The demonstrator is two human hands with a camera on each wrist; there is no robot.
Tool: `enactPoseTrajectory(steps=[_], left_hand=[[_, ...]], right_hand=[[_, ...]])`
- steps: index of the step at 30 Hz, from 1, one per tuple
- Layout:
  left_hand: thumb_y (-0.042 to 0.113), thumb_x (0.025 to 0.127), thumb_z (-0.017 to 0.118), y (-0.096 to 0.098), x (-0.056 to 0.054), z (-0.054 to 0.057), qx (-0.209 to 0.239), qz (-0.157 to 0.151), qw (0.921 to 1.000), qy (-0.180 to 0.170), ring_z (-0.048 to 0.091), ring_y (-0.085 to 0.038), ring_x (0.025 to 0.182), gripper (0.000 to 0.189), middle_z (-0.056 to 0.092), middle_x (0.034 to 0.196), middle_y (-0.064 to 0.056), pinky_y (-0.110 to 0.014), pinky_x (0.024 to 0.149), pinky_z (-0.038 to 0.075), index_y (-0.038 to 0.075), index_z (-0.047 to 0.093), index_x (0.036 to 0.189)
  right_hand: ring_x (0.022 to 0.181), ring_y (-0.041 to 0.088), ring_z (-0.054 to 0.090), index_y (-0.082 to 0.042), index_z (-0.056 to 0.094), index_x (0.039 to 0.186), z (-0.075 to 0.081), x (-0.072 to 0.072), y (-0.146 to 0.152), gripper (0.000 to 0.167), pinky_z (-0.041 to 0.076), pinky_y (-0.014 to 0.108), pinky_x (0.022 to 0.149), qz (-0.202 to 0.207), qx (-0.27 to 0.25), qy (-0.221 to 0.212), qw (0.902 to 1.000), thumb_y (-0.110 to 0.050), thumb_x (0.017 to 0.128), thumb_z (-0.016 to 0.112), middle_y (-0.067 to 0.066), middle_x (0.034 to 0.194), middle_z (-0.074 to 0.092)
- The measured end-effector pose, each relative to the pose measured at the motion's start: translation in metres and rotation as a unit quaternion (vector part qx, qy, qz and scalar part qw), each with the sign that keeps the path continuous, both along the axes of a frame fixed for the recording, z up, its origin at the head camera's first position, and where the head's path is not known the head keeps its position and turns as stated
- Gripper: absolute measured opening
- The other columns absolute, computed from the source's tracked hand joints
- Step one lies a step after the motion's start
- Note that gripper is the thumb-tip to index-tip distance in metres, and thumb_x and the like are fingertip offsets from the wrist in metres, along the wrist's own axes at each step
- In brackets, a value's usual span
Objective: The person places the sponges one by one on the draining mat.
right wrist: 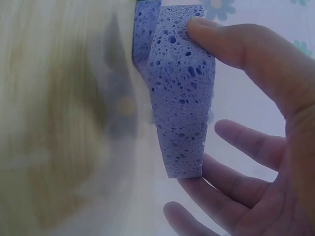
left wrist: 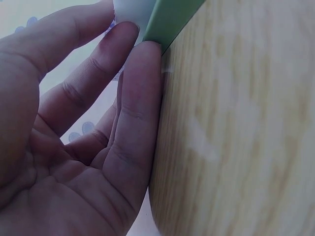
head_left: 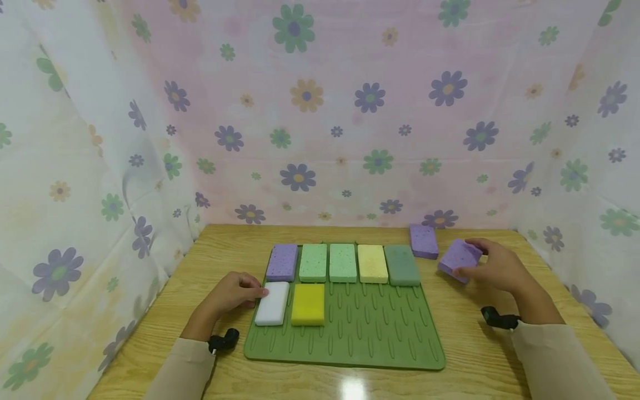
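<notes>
My right hand (head_left: 492, 266) pinches a purple sponge (head_left: 459, 260) between thumb and fingers, tilted, right of the green mat. In the right wrist view this porous sponge (right wrist: 182, 108) stands on edge between thumb and fingertips. Another purple sponge (head_left: 423, 241) lies just behind it on the table. At the mat's left edge my left hand (head_left: 231, 291) rests on the table, its fingertips touching a white sponge (head_left: 272, 304). The left wrist view shows the fingers (left wrist: 140, 93) fairly straight against the green mat's edge (left wrist: 170, 22) and the white sponge.
The green ridged mat (head_left: 370, 339) carries a back row: a purple sponge (head_left: 282, 262), two light green sponges (head_left: 313, 263), a pale yellow sponge (head_left: 372, 264) and a grey-green sponge (head_left: 402, 265). A bright yellow sponge (head_left: 308, 304) lies in front. Flowered cloth (head_left: 320, 111) encloses the wooden table (head_left: 225, 239).
</notes>
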State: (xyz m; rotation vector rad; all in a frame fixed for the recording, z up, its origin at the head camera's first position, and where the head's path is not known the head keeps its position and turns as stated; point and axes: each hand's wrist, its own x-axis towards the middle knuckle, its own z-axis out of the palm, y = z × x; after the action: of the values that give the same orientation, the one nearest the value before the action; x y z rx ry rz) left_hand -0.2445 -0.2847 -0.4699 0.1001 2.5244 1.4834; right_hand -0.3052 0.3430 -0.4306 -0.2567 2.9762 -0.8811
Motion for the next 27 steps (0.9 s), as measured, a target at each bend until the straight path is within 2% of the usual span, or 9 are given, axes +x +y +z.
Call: enactPoseTrajectory(steps=[13, 21, 27], left_hand=[[0.031, 0.088, 0.085, -0.001, -0.001, 0.001, 0.003, 0.001, 1.0, -0.006, 0.066, -0.018, 0.084, 0.028, 0.072, 0.102, -0.006, -0.035, 0.071, 0.062, 0.004, 0.078, 0.087], [0.03, 0.09, 0.083, -0.002, 0.0, -0.001, 0.004, -0.006, 1.0, 0.003, 0.066, -0.018, 0.086, 0.028, 0.072, 0.106, -0.006, -0.036, 0.071, 0.062, 0.002, 0.078, 0.089], [0.03, 0.09, 0.082, -0.002, -0.001, -0.001, 0.003, -0.008, 1.0, 0.004, 0.067, -0.018, 0.083, 0.028, 0.072, 0.102, -0.005, -0.036, 0.07, 0.062, 0.003, 0.078, 0.09]], right_hand=[[0.129, 0.055, 0.047, -0.003, 0.043, 0.155, 0.013, 0.008, -0.015, 0.102, 0.049, 0.067, 0.088, 0.013, -0.007, 0.042, 0.999, -0.06, 0.08, 0.084, 0.033, 0.148, 0.048], [0.13, 0.053, 0.048, -0.008, 0.049, 0.152, 0.021, 0.01, -0.029, 0.098, 0.049, 0.069, 0.089, 0.029, -0.013, 0.067, 0.9973, -0.06, 0.078, 0.085, 0.029, 0.148, 0.051], [0.129, 0.051, 0.05, -0.007, 0.051, 0.15, 0.024, 0.014, -0.04, 0.096, 0.048, 0.069, 0.092, 0.044, -0.021, 0.091, 0.9947, -0.058, 0.077, 0.087, 0.025, 0.148, 0.052]])
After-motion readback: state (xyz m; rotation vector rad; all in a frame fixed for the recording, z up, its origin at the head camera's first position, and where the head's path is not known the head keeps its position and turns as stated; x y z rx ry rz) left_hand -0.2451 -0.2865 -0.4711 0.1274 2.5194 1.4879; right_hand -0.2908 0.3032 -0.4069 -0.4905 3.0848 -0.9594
